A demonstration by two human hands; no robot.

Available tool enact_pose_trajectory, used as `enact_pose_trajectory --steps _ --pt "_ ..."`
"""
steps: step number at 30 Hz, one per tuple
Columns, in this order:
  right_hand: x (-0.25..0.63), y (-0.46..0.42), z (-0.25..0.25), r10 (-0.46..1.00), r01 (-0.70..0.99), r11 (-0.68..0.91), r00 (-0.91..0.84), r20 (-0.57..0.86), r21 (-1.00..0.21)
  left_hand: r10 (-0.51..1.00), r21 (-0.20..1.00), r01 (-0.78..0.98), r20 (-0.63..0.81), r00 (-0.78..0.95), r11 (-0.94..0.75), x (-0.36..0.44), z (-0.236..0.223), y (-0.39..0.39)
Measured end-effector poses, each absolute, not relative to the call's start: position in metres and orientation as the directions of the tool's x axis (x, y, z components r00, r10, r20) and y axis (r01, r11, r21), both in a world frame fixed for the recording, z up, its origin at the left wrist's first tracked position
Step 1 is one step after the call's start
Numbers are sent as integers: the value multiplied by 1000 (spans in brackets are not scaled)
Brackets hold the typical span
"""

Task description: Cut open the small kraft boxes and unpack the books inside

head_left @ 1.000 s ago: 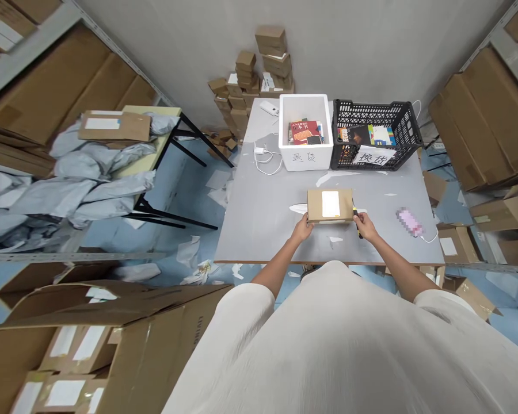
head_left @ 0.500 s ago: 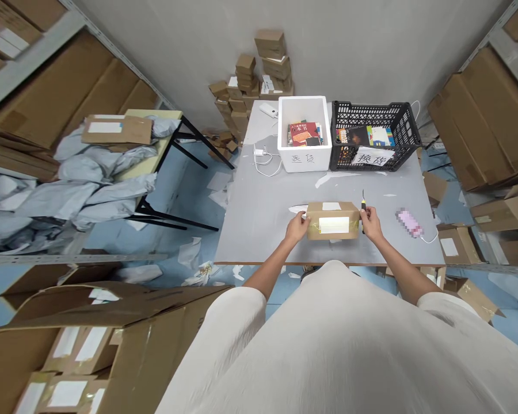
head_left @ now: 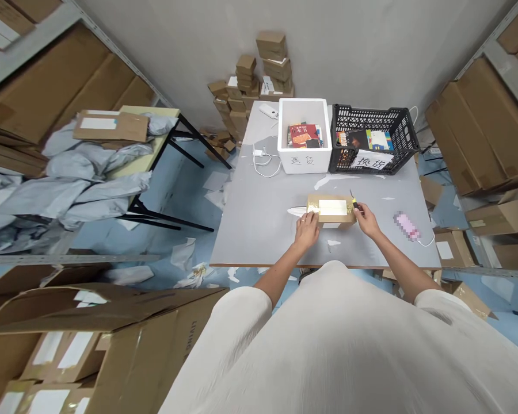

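Observation:
A small brown cardboard box (head_left: 331, 209) with a white label and yellow tape lies on the grey table (head_left: 250, 224). My left hand (head_left: 306, 229) grips its near left corner. My right hand (head_left: 364, 221) is shut on a yellow-handled utility knife (head_left: 353, 201), which has its thin blade pointing up and away, just off the box's right end. A white paper scrap (head_left: 296, 211) lies on the table left of the box. My hands and the box's near side hide part of the tabletop.
A white foam box (head_left: 304, 135) holding books and a black plastic crate (head_left: 373, 140) with a paper sign stand at the table's far edge. A blurred pink object (head_left: 406, 226) and a white charger (head_left: 259, 153) lie nearby. Cartons fill the shelves on both sides.
The box has turned from showing its label toward me to showing it on top, and has shifted slightly left. The knife has tilted, its blade now leaning left.

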State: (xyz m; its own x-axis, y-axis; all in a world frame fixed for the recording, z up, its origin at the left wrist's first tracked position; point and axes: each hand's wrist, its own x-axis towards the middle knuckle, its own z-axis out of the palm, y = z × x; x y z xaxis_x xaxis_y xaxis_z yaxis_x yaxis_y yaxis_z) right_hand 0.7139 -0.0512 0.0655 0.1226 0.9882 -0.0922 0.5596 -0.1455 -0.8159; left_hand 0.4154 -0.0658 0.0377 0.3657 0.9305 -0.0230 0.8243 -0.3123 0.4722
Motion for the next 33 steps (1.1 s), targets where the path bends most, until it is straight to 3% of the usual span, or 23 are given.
enact_pose_trajectory --steps 5,12,19,33 --pt "708 -33 94 975 743 -18 -135 -177 -669 918 423 846 -74 389 -324 413 41 -69" --pt "672 1 116 887 848 238 -388 -250 -473 931 473 835 -78 357 -280 419 43 -68" --pt "646 22 121 844 881 337 -439 -308 -331 928 461 832 -45 371 -310 420 46 -69" --pt "636 33 121 830 881 376 -458 -320 -287 920 480 814 -34 389 -327 415 47 -71"
